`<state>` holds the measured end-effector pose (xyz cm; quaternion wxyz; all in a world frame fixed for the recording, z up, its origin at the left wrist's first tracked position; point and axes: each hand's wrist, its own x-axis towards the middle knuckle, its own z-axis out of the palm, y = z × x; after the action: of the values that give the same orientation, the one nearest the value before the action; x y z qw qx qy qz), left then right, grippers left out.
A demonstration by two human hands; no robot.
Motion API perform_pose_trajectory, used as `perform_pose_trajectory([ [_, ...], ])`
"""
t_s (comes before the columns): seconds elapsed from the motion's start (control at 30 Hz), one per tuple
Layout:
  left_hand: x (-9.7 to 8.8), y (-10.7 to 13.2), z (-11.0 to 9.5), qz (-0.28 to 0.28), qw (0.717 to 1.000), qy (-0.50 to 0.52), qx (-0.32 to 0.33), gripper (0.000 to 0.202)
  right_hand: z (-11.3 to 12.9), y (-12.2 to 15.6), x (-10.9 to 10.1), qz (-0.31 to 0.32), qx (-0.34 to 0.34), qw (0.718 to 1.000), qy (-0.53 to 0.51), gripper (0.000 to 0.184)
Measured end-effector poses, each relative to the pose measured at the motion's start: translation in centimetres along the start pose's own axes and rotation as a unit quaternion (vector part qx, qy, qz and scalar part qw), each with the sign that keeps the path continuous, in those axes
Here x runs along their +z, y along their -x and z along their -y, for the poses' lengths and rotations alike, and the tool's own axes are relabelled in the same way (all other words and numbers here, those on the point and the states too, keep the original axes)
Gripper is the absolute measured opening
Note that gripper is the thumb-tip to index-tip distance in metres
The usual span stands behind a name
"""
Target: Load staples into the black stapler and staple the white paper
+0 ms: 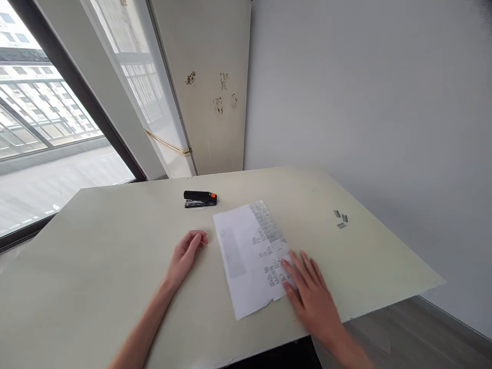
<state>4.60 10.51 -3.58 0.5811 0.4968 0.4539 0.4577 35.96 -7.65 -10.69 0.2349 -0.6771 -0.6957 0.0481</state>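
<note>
White sheets of paper (pixel 240 256) with printed text and grey label-like blocks along the right side lie flat on the table. The lower edge is uneven, with a small notch. My right hand (pixel 307 292) is spread open, its fingertips on the paper's lower right part. To the left of the sheets rests my left hand (pixel 188 251), its fingers curled in loosely and apart from the paper; nothing shows in them. Beyond it, a black stapler (pixel 200 199) with an orange patch lies on its side or base, pointing right.
Several small staple strips (pixel 341 219) are scattered at the table's right. The pale table (pixel 115 246) meets a grey wall on the right. A stained cabinet-like panel (pixel 215 128) stands behind, and a window (pixel 46 102) is at left. Something black (pixel 284 353) shows below the near edge.
</note>
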Motion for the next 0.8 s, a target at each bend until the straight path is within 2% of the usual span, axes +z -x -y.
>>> perform_pose_trajectory([
  [0.03, 0.0, 0.0, 0.3, 0.012, 0.994, -0.098, 0.05, 0.013, 1.4, 0.3, 0.2, 0.008, -0.005, 1.0, -0.017, 0.066],
  [0.07, -0.1, -0.1, 0.6, 0.027, 0.975, -0.196, 0.102, 0.017, 2.7, 0.7, 0.4, 0.014, -0.003, 0.999, -0.038, 0.067],
  [0.13, -0.5, -0.3, 1.3, 0.057, 0.921, -0.342, 0.179, 0.029, 4.3, 1.3, 0.4, 0.03, 0.009, 0.995, -0.094, 0.066],
  [0.23, -1.6, -0.5, 2.1, 0.092, 0.849, -0.471, 0.221, 0.047, 3.5, 1.6, -0.5, 0.025, 0.071, 0.984, -0.161, 0.059],
  [0.33, -2.8, -0.5, 2.5, 0.117, 0.798, -0.549, 0.218, 0.059, -0.7, 0.8, -2.1, -0.018, 0.167, 0.974, -0.151, 0.056],
  [0.4, -3.7, -0.4, 2.6, 0.127, 0.781, -0.573, 0.214, 0.062, -4.4, -0.2, -3.1, -0.056, 0.208, 0.969, -0.123, 0.058],
  [0.5, -4.8, -0.5, 2.7, 0.13, 0.77, -0.583, 0.227, 0.064, -9.7, -1.9, -4.0, -0.099, 0.229, 0.965, -0.074, 0.069],
  [0.6, -5.6, -0.4, 2.8, 0.132, 0.762, -0.583, 0.248, 0.064, -13.9, -4.1, -4.3, -0.122, 0.239, 0.962, -0.045, 0.084],
  [0.7, -6.0, -0.3, 2.8, 0.132, 0.756, -0.586, 0.259, 0.063, -17.1, -6.9, -4.3, -0.138, 0.271, 0.952, -0.042, 0.099],
  [0.8, -5.9, -0.1, 2.8, 0.124, 0.754, -0.587, 0.268, 0.062, -19.3, -10.2, -4.1, -0.148, 0.292, 0.944, -0.046, 0.105],
])
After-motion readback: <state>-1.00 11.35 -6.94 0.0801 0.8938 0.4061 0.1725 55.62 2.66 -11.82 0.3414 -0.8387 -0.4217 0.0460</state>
